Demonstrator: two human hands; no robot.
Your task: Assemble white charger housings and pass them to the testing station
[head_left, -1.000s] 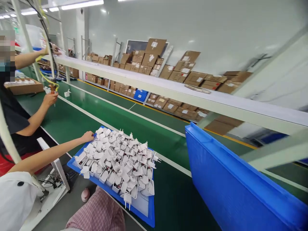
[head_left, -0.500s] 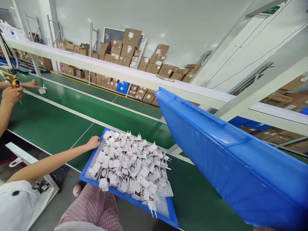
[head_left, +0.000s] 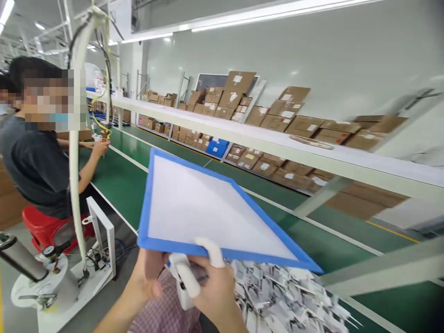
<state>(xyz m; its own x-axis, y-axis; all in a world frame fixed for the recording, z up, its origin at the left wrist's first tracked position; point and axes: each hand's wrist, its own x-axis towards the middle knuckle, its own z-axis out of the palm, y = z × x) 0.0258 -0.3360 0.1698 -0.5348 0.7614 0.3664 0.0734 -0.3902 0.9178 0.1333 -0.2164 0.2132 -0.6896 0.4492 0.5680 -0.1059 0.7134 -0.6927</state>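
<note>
A shallow blue tray (head_left: pixel 145 199) with a bare white lining is tilted in front of me. My left hand (head_left: pixel 147 275) grips its near left corner from below, the fingers partly hidden under the rim. My right hand (head_left: pixel 220 289), with white covers on finger and thumb, is closed around a white plug adapter housing (head_left: pixel 187 300) just below the near edge. One covered finger overlaps the blue rim; whether it also presses on the tray I cannot tell. Many white plug adapters (head_left: pixel 277 300) are heaped at the lower right, partly hidden behind the tray.
A green workbench (head_left: pixel 121 192) runs along the front, with a long white shelf (head_left: pixel 249 129) above it. At left a co-worker (head_left: pixel 38 162) sits on a red stool (head_left: pixel 45 226), near a white stand (head_left: pixel 104 231) and a metal canister (head_left: pixel 24 259). Cardboard boxes (head_left: pixel 239 99) line the wall.
The view has swung left and up. The blue tray raised at the right is gone from there; a bare-lined tray now tilts before me. My left hand has left the filled tray's corner; my right hand has appeared.
</note>
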